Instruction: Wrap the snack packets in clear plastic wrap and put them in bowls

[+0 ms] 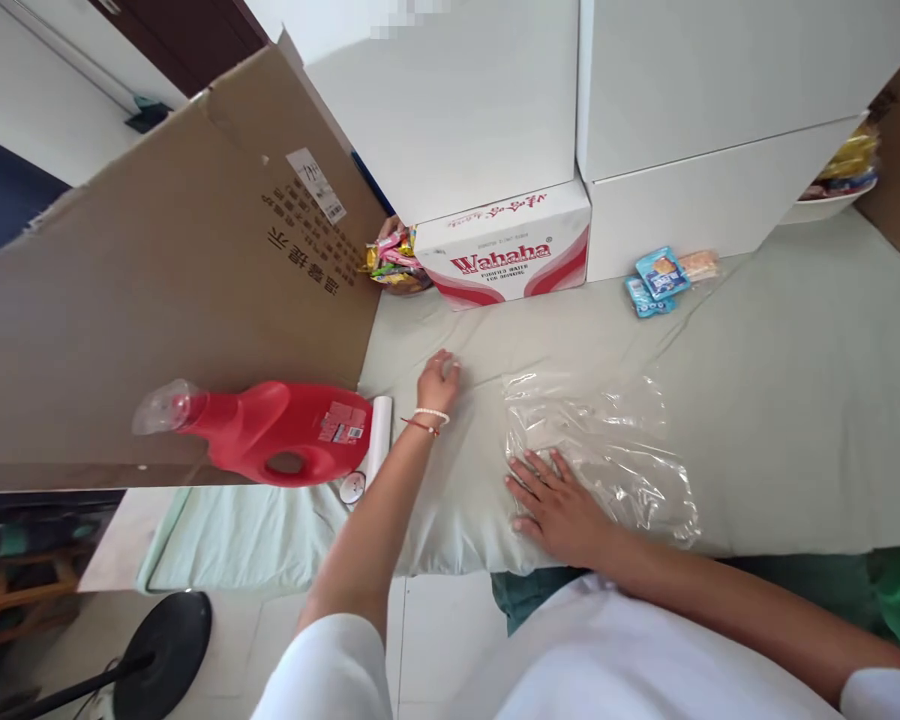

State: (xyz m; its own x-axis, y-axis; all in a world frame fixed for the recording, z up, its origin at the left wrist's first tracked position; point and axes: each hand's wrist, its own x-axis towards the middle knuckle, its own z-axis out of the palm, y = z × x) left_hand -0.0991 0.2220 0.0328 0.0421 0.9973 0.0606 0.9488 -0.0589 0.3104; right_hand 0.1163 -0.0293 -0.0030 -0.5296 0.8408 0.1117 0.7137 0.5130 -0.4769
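Note:
My right hand (pixel 559 507) lies flat with spread fingers on the left edge of a clear plastic bag (pixel 607 440), which is spread out on the pale green cloth. My left hand (pixel 439 383), with a beaded bracelet and a red string at the wrist, rests on the cloth to the left of the bag. Its fingers are loosely bent and a little apart, with nothing visible in them. Left of that forearm are a white roll (pixel 379 437) and a large red jug (pixel 292 430) lying on its side, its spout end covered in clear plastic.
A Wahaha carton (pixel 506 245) stands at the back, against white boxes (pixel 457 110). Blue snack packets (pixel 658 278) lie right of it; a bowl of wrapped candies (pixel 397 262) is on its left. A tall cardboard panel (pixel 195 250) borders the left side. The cloth-covered table (pixel 795 400) extends right.

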